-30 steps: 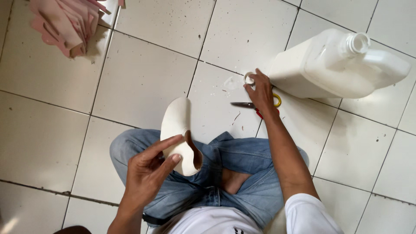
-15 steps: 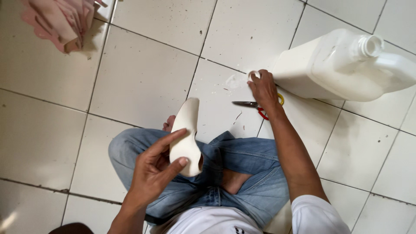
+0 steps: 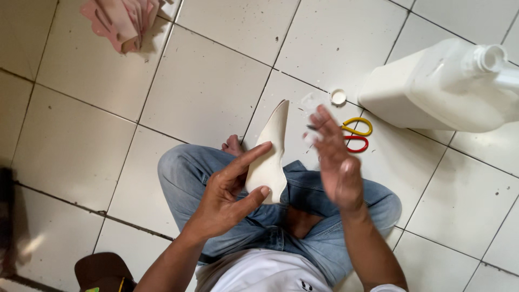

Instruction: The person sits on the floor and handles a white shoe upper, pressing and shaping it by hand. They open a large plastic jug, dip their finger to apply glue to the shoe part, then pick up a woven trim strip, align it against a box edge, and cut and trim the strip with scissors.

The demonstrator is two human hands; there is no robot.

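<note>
Seated on the tiled floor (image 3: 205,92), the left hand (image 3: 227,200) is pinching the cream insole-shaped piece (image 3: 268,157) upright above the lap while the right hand (image 3: 336,162), fingers spread and gripping nothing, is hovering beside it; judged mid-preparation, next demanding careful contact.

The right hand (image 3: 336,162) is motion-blurred and hides the scissors' blades (image 3: 357,135); the white jerrycan (image 3: 432,92) and pink cloth (image 3: 121,21) run off the picture's edges.

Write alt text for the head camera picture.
A seated person's left hand holds a cream shoe insole over crossed legs while the right hand hovers open beside it. Scissors, a small cap and a white jug lie on the tiled floor.
</note>
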